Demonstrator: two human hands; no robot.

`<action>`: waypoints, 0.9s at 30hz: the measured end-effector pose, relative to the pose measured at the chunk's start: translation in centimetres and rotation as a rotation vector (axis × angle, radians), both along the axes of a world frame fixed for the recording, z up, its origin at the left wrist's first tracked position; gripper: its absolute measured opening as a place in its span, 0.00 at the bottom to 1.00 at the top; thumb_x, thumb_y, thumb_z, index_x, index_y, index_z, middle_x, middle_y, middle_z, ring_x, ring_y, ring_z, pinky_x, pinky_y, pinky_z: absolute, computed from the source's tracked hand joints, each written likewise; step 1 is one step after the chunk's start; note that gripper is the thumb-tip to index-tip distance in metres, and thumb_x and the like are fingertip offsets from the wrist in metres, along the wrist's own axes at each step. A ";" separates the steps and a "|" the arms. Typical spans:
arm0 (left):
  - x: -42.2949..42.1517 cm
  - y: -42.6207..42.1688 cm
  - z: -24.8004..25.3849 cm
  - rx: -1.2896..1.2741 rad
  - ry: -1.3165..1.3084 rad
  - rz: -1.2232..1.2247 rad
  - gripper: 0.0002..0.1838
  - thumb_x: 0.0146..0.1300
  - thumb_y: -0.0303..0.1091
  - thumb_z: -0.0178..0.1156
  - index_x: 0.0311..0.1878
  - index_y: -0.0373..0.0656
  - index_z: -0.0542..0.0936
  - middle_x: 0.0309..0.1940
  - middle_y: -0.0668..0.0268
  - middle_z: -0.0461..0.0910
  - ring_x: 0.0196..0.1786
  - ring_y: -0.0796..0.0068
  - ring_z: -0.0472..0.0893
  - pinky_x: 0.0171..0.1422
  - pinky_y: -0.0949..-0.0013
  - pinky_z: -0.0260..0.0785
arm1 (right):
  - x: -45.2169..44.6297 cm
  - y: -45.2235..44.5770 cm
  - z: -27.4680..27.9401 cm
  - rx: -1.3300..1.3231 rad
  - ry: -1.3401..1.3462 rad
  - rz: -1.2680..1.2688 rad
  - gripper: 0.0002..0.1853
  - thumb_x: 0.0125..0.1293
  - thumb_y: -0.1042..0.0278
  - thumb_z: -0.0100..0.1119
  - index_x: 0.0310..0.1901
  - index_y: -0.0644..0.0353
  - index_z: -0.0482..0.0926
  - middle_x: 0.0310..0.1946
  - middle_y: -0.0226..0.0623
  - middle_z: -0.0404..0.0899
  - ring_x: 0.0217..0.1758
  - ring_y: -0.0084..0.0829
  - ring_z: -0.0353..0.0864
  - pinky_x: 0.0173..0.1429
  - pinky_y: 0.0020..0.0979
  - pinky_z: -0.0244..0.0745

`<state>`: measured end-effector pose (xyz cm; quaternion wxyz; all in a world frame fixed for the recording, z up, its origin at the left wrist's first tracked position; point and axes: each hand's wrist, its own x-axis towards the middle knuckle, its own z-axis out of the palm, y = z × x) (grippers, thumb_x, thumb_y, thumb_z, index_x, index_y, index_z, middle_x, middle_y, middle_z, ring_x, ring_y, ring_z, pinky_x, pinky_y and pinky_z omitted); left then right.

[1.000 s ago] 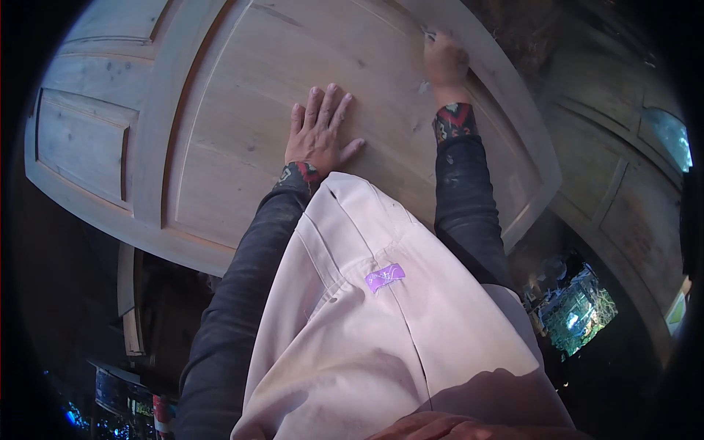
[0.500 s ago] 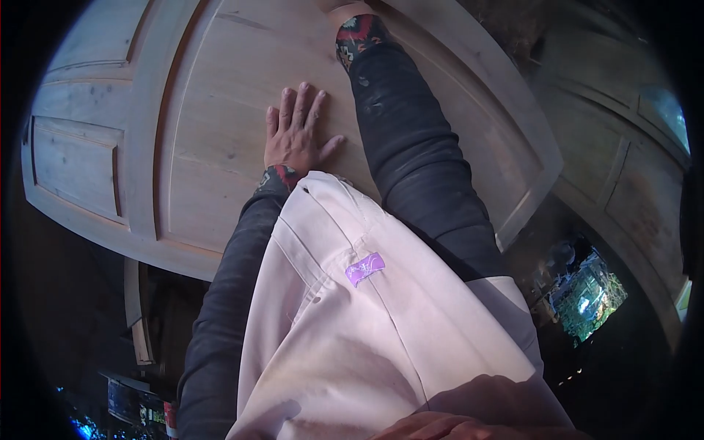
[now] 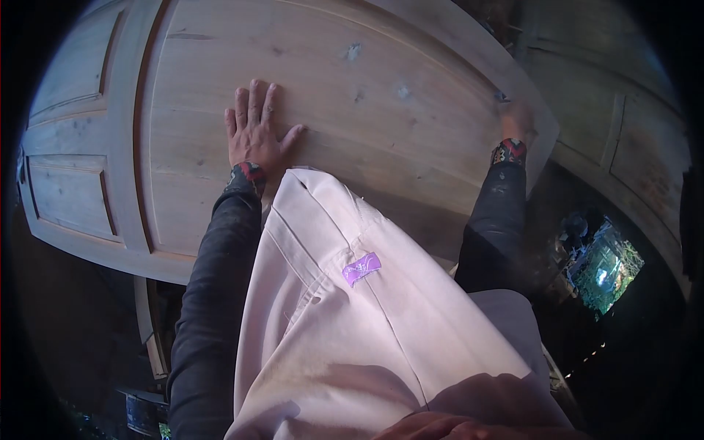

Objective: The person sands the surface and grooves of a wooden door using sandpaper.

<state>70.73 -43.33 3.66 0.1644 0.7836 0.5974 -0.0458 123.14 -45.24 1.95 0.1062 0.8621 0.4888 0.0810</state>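
My left hand (image 3: 255, 139) lies flat on the large middle panel of a wooden door (image 3: 213, 103), fingers spread and nothing in them. At the door's right end is my right hand (image 3: 517, 121), close to where the raised frame meets the panel. Its fingers look closed around a small dark object (image 3: 501, 96) with a bluish glint, too small to name. Pale patches (image 3: 353, 51) and a few darker knots mark the panel between my hands.
A pale pink cloth garment (image 3: 352, 330) with a purple label hangs in front of me below the door. Another panelled wooden piece (image 3: 579, 95) stands at the right. Dark clutter lies below the door at the lower left.
My right hand has come from the top of the view down to the door's right end. My left hand appears a little further left, still flat on the panel.
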 end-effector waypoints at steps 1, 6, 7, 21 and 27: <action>0.0 -0.1 0.0 0.008 0.009 0.010 0.44 0.61 0.65 0.53 0.76 0.58 0.52 0.78 0.66 0.44 0.80 0.61 0.40 0.80 0.52 0.32 | -0.8 0.3 0.2 0.040 -0.016 0.027 0.12 0.61 0.54 0.62 0.34 0.52 0.87 0.30 0.42 0.84 0.34 0.47 0.84 0.38 0.42 0.78; 0.6 -0.4 0.5 0.047 0.044 -0.019 0.44 0.60 0.63 0.54 0.75 0.54 0.55 0.77 0.61 0.45 0.79 0.57 0.42 0.80 0.50 0.33 | -14.9 5.2 -0.9 0.362 0.203 0.417 0.08 0.54 0.69 0.56 0.32 0.50 0.85 0.27 0.40 0.82 0.31 0.41 0.82 0.33 0.42 0.78; 0.8 -0.5 0.2 0.055 0.053 -0.021 0.44 0.60 0.63 0.54 0.75 0.53 0.55 0.77 0.61 0.46 0.79 0.57 0.42 0.80 0.50 0.33 | -16.9 6.2 -1.8 0.575 0.351 0.575 0.06 0.55 0.69 0.55 0.29 0.51 0.83 0.27 0.37 0.80 0.34 0.40 0.82 0.37 0.40 0.78; 16.2 -8.3 -0.7 -0.045 0.021 -0.125 0.54 0.54 0.71 0.57 0.77 0.51 0.49 0.78 0.60 0.40 0.80 0.59 0.39 0.79 0.46 0.34 | 17.8 -17.5 -3.2 -0.081 0.188 -0.203 0.13 0.62 0.54 0.57 0.39 0.50 0.86 0.35 0.43 0.84 0.39 0.41 0.85 0.42 0.39 0.79; 16.6 -8.8 -0.9 -0.015 0.061 -0.137 0.55 0.53 0.71 0.58 0.76 0.49 0.50 0.78 0.59 0.41 0.80 0.57 0.39 0.78 0.45 0.34 | 15.6 -17.0 2.0 0.655 0.408 -0.287 0.13 0.60 0.60 0.60 0.46 0.47 0.85 0.34 0.43 0.83 0.40 0.43 0.85 0.44 0.37 0.78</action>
